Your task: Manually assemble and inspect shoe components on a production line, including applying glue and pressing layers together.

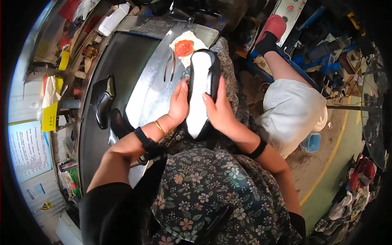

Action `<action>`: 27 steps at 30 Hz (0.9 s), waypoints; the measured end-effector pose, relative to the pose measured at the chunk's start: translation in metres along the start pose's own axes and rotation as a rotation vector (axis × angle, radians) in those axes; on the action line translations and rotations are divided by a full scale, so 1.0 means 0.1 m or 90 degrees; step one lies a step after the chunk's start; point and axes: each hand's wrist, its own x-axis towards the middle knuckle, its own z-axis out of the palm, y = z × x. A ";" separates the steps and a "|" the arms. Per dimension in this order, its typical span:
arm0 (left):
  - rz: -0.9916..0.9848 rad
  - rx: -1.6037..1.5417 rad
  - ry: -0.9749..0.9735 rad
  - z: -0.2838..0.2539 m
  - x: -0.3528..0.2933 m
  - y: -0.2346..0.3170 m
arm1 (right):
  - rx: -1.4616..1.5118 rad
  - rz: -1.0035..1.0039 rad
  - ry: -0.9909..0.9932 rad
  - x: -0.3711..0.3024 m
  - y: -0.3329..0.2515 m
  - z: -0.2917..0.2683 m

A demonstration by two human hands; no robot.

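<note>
Two work surfaces lie side by side: a dark belt [134, 53] on the left and a shiny metal plate [149, 92] on the right. Two glossy shoes rest on the belt, one [101, 100] near its left edge, the other [117, 124] closer to the plate and partly behind the left forearm. Toward the plate's far right corner lies a cream cloth [197, 40] with a crumpled red piece [183, 48] on it; a thin two-pronged tool [173, 65] lies just beside them.

Beyond the belt's left edge, a cluttered shelf holds a white bottle [113, 19] and a yellow tape roll [64, 60], with a notice [29, 151] on the wall. On the right sits another person in a pale garment [288, 110] and a red shoe [272, 29]; a blue tub [311, 142] stands on the floor.

Both hands grasp one black shoe [200, 83], white face up, above the floral apron [204, 188] at the plate's right edge. The left hand [177, 107] is half curled, fingers along the shoe's left side. The right hand [222, 112] presses its thumb on the white face, fingers against the right side.
</note>
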 end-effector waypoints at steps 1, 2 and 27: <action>-0.182 -0.237 -0.044 -0.02 0.08 -0.01 | 0.064 -0.014 -0.014 0.04 0.00 -0.05; -0.184 -0.238 -0.046 0.00 0.16 0.09 | 0.078 -0.016 -0.028 0.04 -0.12 -0.12; 0.027 -0.233 -0.281 0.14 0.88 0.50 | 0.511 0.055 -0.198 0.97 -0.22 -0.59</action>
